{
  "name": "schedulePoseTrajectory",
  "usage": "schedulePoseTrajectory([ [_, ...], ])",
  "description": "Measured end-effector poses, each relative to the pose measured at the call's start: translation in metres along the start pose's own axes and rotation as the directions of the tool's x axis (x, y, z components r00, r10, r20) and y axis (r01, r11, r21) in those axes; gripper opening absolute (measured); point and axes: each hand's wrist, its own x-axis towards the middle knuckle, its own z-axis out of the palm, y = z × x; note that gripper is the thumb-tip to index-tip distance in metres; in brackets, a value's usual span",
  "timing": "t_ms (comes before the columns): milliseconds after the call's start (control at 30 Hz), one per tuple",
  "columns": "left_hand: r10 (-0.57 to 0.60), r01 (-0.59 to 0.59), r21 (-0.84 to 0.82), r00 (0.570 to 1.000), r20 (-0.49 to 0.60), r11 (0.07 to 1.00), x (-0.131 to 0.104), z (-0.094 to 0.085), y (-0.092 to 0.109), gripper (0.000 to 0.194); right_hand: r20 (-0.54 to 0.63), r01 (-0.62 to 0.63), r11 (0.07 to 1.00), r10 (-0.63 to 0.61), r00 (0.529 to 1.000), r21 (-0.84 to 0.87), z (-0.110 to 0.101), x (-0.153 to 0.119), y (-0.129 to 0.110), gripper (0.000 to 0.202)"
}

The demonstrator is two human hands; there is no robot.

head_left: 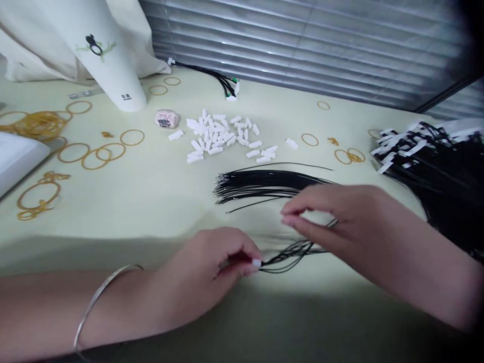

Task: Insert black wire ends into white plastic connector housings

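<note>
Several thin black wires (291,252) fan out from a small white connector (256,262), which sits low in the middle of the scene, near the table's front edge. The left hand (212,275) is pinched shut on that connector, thumb and fingertips clamped around it. The right hand (333,212) hovers just right of it, its thumb and forefinger drawn together on what seems to be a single wire. Working well here likely means holding the housing steady and guiding one lead straight in, without kinking it.

Just beyond lies a loose bundle of black wires (264,184), fine and glossy with bare metal tips on the left. Farther off, a heap of small white housings (221,138) looks like hard, blocky plastic. Tan rubber bands (91,154) lie scattered on the pale matte table (151,201). At far right is a pile of finished harnesses (438,161).
</note>
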Motion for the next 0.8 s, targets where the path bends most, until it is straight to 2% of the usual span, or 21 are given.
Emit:
schedulePoseTrajectory([
  [33, 0.071, -0.074, 0.081, 0.997, 0.041, 0.994, -0.001, 0.0, -0.001, 0.012, -0.066, 0.005, 1.0, -0.005, 0.998, -0.002, 0.001, 0.005, 0.004, 0.008],
  [67, 0.118, -0.128, 0.132, 0.99, 0.082, 0.983, -0.002, 0.001, -0.002, 0.014, -0.079, 0.045, 0.999, -0.044, 0.996, 0.007, 0.006, 0.011, 0.008, 0.009],
  [133, 0.157, -0.177, 0.172, 0.98, 0.123, 0.969, -0.004, 0.001, -0.004, 0.016, 0.003, 0.157, 0.987, -0.158, 0.988, 0.043, 0.022, 0.025, 0.011, 0.016],
  [233, 0.141, -0.159, 0.177, 0.984, 0.113, 0.971, -0.003, 0.0, -0.003, 0.015, 0.053, 0.236, 0.972, -0.236, 0.97, -0.003, 0.049, 0.039, 0.01, 0.012],
  [300, 0.069, -0.078, 0.114, 0.994, 0.081, 0.99, -0.002, -0.001, -0.002, 0.013, 0.043, 0.25, 0.965, -0.247, 0.968, -0.078, 0.056, 0.041, 0.006, 0.014],
  [367, -0.059, 0.061, -0.053, 0.997, 0.039, 0.997, 0.001, -0.002, 0.0, 0.009, 0.015, 0.22, 0.968, -0.22, 0.975, -0.123, 0.051, 0.035, 0.003, 0.014],
  [433, -0.169, 0.165, -0.286, 0.985, 0.008, 0.944, 0.005, -0.004, 0.001, 0.004, -0.056, 0.125, 0.982, -0.134, 0.989, -0.138, 0.035, 0.024, 0.0, 0.011],
  [500, -0.227, 0.189, -0.477, 0.974, -0.023, 0.858, 0.008, -0.006, 0.0, 0.005, -0.161, -0.013, 0.994, -0.005, 0.987, -0.111, 0.015, 0.009, -0.004, 0.007],
  [533, -0.246, 0.186, -0.54, 0.969, -0.04, 0.821, 0.01, -0.007, -0.001, 0.007, -0.209, -0.033, 0.997, 0.017, 0.978, -0.071, 0.007, 0.002, -0.007, 0.006],
  [633, -0.27, 0.164, -0.634, 0.96, -0.072, 0.755, 0.011, -0.008, -0.003, 0.011, -0.068, -0.022, 1.0, 0.02, 0.998, -0.019, -0.004, -0.015, -0.015, 0.013],
  [700, -0.266, 0.154, -0.649, 0.961, -0.077, 0.745, 0.011, -0.008, -0.004, 0.01, 0.036, -0.016, 1.0, 0.017, 0.999, -0.026, 0.001, -0.019, -0.018, 0.018],
  [800, -0.263, 0.149, -0.652, 0.962, -0.079, 0.744, 0.011, -0.008, -0.004, 0.008, 0.076, -0.024, 0.999, 0.026, 0.997, -0.022, 0.016, -0.015, -0.019, 0.015],
])
